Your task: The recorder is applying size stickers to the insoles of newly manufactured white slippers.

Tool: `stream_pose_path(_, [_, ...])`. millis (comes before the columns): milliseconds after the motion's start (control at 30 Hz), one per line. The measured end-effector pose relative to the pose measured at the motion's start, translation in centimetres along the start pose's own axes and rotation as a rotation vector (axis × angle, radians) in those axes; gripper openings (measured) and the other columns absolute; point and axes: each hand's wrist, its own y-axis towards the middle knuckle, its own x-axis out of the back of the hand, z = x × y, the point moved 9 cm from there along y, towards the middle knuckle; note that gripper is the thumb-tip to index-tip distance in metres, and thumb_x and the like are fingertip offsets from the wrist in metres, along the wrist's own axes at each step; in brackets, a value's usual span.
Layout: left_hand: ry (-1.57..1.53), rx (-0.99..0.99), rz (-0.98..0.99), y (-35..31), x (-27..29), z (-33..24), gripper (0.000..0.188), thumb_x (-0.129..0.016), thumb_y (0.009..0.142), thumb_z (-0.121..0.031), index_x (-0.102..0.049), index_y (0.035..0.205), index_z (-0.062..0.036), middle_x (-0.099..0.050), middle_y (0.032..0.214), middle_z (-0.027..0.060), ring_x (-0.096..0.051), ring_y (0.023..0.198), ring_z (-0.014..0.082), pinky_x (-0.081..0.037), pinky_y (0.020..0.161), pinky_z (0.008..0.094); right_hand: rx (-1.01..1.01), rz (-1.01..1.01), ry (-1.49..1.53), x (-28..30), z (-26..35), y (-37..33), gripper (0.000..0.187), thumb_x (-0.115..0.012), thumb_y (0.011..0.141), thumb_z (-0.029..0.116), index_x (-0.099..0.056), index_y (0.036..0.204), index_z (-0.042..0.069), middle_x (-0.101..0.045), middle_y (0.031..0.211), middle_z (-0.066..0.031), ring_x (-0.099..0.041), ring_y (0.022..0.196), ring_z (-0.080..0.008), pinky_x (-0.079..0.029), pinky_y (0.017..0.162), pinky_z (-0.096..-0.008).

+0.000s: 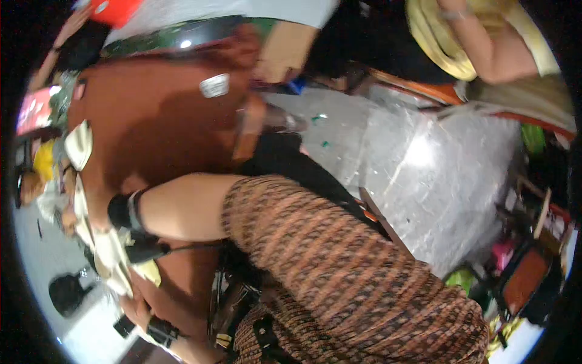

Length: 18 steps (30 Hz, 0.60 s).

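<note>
My right arm, in a brown patterned sleeve, reaches across to the left side of the brown table [163,121]. My right hand [96,203], with a black band at the wrist, is against a long cream, cloth-like piece [108,252]; motion smears its fingers. Lower down, my left hand [138,309], also with a black wristband, is closed on the lower end of the cream material. A separate pale folded piece [79,145] lies by the table's left edge. Beneath my right wrist is a small black object [145,247] whose kind I cannot make out.
Another person [45,188] is beyond the table's left edge; a co-worker's arm [70,30] shows at top left. At top right is a person in yellow [491,42]. A shiny plastic-covered surface [424,176] lies right of the table. A white label [214,86] sits on the table.
</note>
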Motion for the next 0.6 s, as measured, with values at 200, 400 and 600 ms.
stream_pose_path(200, [-0.285,-0.286,-0.113,2.5,-1.2,-1.8,0.041,-0.051,0.096,-0.01,-0.052,0.135,0.0038,-0.057,0.136,0.0083,-0.052,0.126,0.0183,-0.037,0.109,0.0315,-0.589,-0.528,0.583,2.5,-8.6,-2.9,0.015,-0.069,0.066,0.019,-0.072,0.075,0.007,-0.067,0.08,-0.0143,-0.063,0.089,-0.0313,-0.047,0.087,-0.0417])
stream_pose_path(400, [-1.227,0.03,-0.212,4.9,-2.0,3.4,0.041,-0.048,0.096,-0.004,-0.048,0.135,0.0079,-0.059,0.131,0.0151,-0.059,0.12,0.0245,-0.048,0.102,0.0367,-0.943,-0.363,1.284,2.1,-11.3,-6.7,0.036,-0.054,0.086,0.011,-0.059,0.117,-0.006,-0.065,0.108,-0.0173,-0.06,0.088,-0.0249,-0.046,0.073,-0.0328])
stream_pose_path(600, [-1.399,0.147,-0.347,4.4,-3.3,6.0,0.039,-0.048,0.096,0.0,-0.048,0.134,0.0064,-0.061,0.129,0.0138,-0.062,0.116,0.0219,-0.052,0.097,0.0371,-1.097,-0.284,1.332,4.3,-10.9,-7.1,0.042,-0.05,0.092,0.01,-0.053,0.131,-0.003,-0.066,0.103,-0.0095,-0.061,0.077,-0.0134,-0.045,0.053,-0.0269])
